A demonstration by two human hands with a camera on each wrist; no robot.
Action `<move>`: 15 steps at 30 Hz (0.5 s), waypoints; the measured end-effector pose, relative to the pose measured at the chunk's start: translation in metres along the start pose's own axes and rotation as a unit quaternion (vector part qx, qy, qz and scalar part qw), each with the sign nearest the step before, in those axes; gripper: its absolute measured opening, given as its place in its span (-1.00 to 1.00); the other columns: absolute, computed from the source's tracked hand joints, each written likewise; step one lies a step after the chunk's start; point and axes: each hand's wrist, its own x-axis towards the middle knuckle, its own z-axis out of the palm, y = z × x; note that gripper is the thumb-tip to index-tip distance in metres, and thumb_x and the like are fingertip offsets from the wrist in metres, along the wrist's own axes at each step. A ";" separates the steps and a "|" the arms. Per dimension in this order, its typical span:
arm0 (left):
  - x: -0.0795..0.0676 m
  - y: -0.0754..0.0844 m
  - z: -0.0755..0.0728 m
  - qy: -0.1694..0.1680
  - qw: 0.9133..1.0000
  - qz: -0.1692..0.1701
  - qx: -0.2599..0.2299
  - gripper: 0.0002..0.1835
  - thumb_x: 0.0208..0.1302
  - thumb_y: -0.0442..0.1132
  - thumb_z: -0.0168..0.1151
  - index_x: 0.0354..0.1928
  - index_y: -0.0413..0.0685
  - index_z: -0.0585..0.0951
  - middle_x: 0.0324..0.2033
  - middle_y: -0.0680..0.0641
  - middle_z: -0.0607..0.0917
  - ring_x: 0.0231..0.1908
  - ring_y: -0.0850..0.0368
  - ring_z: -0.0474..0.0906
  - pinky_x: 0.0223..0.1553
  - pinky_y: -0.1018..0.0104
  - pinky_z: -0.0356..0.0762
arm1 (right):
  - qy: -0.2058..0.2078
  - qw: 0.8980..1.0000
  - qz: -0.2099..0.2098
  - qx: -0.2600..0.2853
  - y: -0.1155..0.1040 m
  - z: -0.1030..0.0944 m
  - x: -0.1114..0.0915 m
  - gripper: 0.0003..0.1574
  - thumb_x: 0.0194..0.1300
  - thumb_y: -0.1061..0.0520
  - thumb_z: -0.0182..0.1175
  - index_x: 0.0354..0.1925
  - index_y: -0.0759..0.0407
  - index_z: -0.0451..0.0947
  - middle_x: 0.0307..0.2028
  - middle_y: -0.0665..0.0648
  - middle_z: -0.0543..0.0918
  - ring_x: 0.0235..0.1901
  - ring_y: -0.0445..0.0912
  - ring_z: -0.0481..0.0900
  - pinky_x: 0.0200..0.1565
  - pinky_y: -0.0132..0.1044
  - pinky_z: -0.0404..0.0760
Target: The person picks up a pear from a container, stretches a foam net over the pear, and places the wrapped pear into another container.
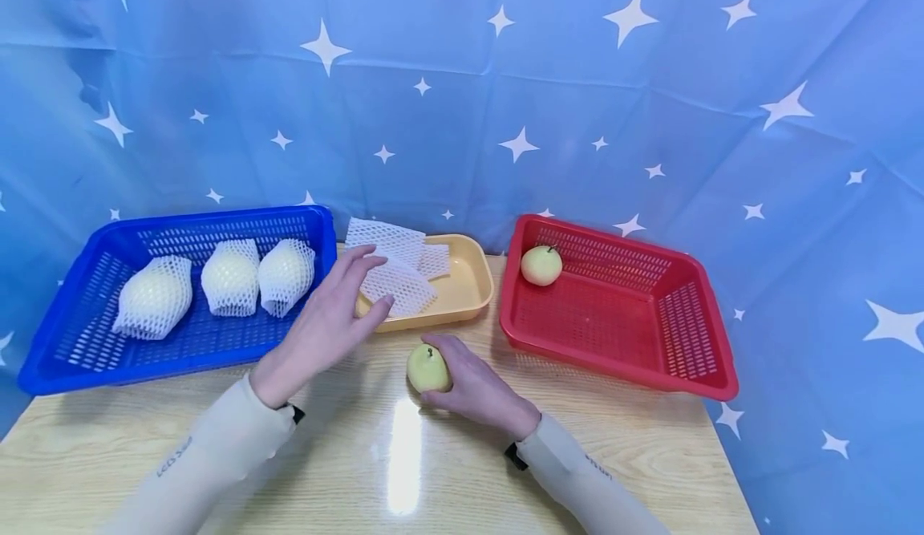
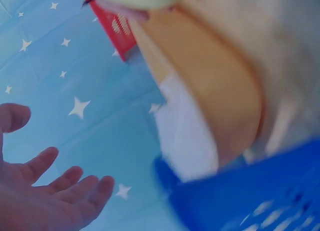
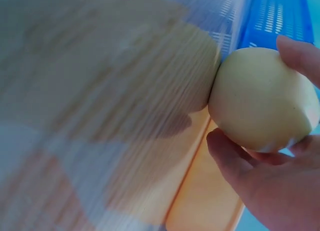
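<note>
My right hand [image 1: 478, 383] grips a pale yellow-green pear [image 1: 427, 368] at the middle of the table, its stem facing up. In the right wrist view the thumb and fingers curl round the pear [image 3: 262, 98] from opposite sides. To the left, my left hand [image 1: 326, 328] hovers with fingers spread and holds nothing. Its fingertips overlap the white foam net sleeves [image 1: 401, 288] in the head view. These sleeves lie flat in a small yellow tray [image 1: 472, 282] behind the pear. In the left wrist view the left hand [image 2: 55, 196] shows its fingers loosely extended.
A blue basket [image 1: 209, 358] on the left holds several pears in foam nets [image 1: 231, 278]. On the right, a red basket [image 1: 613, 366] contains one bare pear [image 1: 541, 265]. A blue curtain with white stars [image 1: 462, 118] hangs behind the wooden table [image 1: 346, 463].
</note>
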 end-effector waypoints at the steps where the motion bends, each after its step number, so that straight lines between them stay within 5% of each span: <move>1: 0.004 0.000 -0.005 -0.005 1.000 0.004 0.010 -0.41 0.45 -0.06 0.26 0.40 -0.19 0.43 0.48 -0.21 0.31 0.35 -0.27 0.39 0.23 -0.25 0.48 | -0.001 1.000 0.001 -0.003 0.000 0.000 0.000 0.07 0.20 -0.01 0.55 0.52 0.06 0.24 0.35 0.06 0.44 0.22 -0.13 0.45 0.26 -0.11 0.53; 6: 0.028 -0.003 -0.020 -0.036 0.998 0.017 0.047 -0.39 0.46 -0.07 0.24 0.42 -0.24 0.40 0.49 -0.30 0.28 0.31 -0.31 0.42 0.26 -0.26 0.44 | 0.003 1.000 -0.004 -0.006 0.001 -0.002 -0.002 0.11 0.19 -0.01 0.55 0.54 0.09 0.20 0.37 0.07 0.42 0.26 -0.12 0.42 0.30 -0.09 0.50; 15: 0.075 -0.019 -0.029 -0.130 0.983 -0.036 0.128 -0.30 0.48 -0.05 0.22 0.47 -0.34 0.32 0.49 -0.41 0.23 0.46 -0.37 0.19 0.37 -0.31 0.29 | 0.022 0.999 -0.045 -0.014 0.002 -0.010 -0.016 0.23 0.15 -0.17 0.57 0.58 0.06 0.16 0.50 0.05 0.30 0.47 -0.05 0.27 0.43 -0.04 0.35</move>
